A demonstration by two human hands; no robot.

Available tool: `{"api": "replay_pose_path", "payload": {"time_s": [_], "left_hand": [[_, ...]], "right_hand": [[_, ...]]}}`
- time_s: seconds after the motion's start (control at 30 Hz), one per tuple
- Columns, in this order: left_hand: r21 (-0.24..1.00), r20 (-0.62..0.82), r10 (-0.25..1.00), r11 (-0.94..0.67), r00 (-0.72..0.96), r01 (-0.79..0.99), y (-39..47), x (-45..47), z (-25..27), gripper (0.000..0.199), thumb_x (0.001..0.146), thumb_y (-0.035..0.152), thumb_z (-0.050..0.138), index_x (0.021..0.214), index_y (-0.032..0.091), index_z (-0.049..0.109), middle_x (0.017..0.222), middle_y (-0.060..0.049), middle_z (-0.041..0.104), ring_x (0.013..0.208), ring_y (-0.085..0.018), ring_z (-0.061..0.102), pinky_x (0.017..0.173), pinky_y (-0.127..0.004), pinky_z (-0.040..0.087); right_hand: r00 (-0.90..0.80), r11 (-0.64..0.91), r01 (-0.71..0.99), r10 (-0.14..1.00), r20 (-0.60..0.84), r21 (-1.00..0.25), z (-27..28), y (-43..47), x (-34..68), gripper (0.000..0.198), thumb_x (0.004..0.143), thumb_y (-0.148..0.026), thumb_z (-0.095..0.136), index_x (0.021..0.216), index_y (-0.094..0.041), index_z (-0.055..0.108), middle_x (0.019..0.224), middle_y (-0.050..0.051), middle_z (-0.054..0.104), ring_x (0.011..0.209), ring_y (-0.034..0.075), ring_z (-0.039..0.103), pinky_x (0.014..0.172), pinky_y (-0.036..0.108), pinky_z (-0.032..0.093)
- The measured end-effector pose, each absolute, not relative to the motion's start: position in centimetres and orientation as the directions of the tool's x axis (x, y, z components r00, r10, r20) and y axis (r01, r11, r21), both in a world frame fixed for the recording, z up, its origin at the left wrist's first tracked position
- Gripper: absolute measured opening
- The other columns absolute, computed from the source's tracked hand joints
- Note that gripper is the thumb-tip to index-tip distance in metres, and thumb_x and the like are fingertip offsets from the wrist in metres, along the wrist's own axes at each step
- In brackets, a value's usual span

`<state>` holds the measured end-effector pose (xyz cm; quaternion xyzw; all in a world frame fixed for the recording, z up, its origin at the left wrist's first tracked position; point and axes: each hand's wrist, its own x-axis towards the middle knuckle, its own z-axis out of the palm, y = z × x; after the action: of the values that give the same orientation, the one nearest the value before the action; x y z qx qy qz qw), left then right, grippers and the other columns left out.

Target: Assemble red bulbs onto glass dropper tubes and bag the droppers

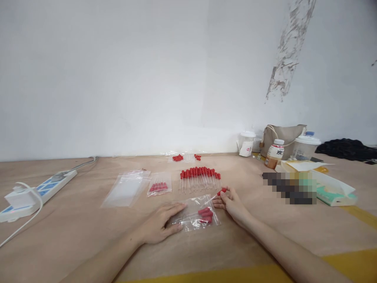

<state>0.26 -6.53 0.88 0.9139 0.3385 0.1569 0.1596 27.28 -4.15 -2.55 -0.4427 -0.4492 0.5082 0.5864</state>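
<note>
A clear plastic zip bag [191, 226] lies on the table in front of me, with several red-bulbed droppers [206, 214] inside. My left hand [161, 223] rests at the bag's left edge, its thumb and fingers apart and touching the plastic. Above the bag's right side, my right hand [234, 206] pinches a single dropper by its red bulb [221, 191]; its thin clear stem points down and left toward the bag. Behind the bag stands out a row of loose droppers [200, 177] laid side by side, red bulbs away from me.
Left of the row lie a filled bag [159, 184] and flat clear bags [125, 190]. Small red pieces [178, 157] sit near the wall. A power strip [38, 196] is far left; a bottle [275, 153], lidded cups [247, 143] and an open box [335, 190] stand right.
</note>
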Motion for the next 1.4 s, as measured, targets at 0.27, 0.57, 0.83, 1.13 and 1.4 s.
{"api": "replay_pose_path", "payload": {"time_s": [0.27,0.57,0.83,1.13,1.4], "left_hand": [[0.385,0.177,0.676,-0.716,0.715,0.582,-6.7,0.5,1.0,0.051,0.083,0.044,0.043,0.13,0.03,0.03,0.131,-0.001,0.04,0.117,-0.022,0.037,0.098,-0.039,0.029],[0.366,0.175,0.673,-0.722,0.718,0.587,-6.5,0.4,0.7,0.05,0.084,0.044,0.042,0.13,0.029,0.029,0.131,-0.001,0.04,0.118,-0.022,0.036,0.098,-0.038,0.029],[0.359,0.165,0.676,-0.719,0.718,0.595,-6.7,0.4,0.8,0.05,0.084,0.044,0.041,0.13,0.028,0.03,0.132,-0.001,0.039,0.119,-0.022,0.035,0.099,-0.039,0.027],[0.355,0.167,0.671,-0.724,0.722,0.591,-6.6,0.5,0.9,0.051,0.083,0.045,0.043,0.13,0.028,0.031,0.131,-0.002,0.04,0.119,-0.021,0.035,0.099,-0.039,0.027],[0.368,0.158,0.675,-0.718,0.721,0.591,-6.6,0.5,0.9,0.051,0.083,0.044,0.044,0.13,0.029,0.032,0.132,-0.002,0.039,0.119,-0.022,0.034,0.099,-0.04,0.027]], "right_hand": [[-0.088,0.269,0.252,0.963,0.255,-0.93,-2.5,-4.5,27.4,0.027,0.063,-0.04,0.061,0.075,-0.015,0.058,0.066,0.002,0.06,0.062,0.014,0.055,0.061,0.027,0.044],[-0.189,0.268,0.201,0.954,0.231,-0.942,-1.2,-5.6,26.3,0.021,0.071,-0.038,0.052,0.077,-0.018,0.049,0.069,0.001,0.06,0.064,0.014,0.056,0.057,0.025,0.042],[-0.177,0.22,0.366,0.97,0.165,-0.904,-0.8,-5.8,27.9,0.017,0.066,-0.031,0.057,0.068,-0.014,0.055,0.063,0.0,0.057,0.056,0.011,0.051,0.052,0.022,0.037],[-0.267,0.055,0.203,0.964,-0.001,-0.978,-0.8,-6.4,27.2,0.033,0.059,-0.039,0.066,0.076,-0.014,0.052,0.063,0.001,0.062,0.055,0.011,0.055,0.051,0.021,0.038],[0.145,0.086,0.652,0.961,0.235,-0.753,-1.5,-1.2,31.0,0.014,0.066,-0.025,0.055,0.075,-0.014,0.054,0.069,0.004,0.062,0.061,0.012,0.055,0.055,0.021,0.04]]}}
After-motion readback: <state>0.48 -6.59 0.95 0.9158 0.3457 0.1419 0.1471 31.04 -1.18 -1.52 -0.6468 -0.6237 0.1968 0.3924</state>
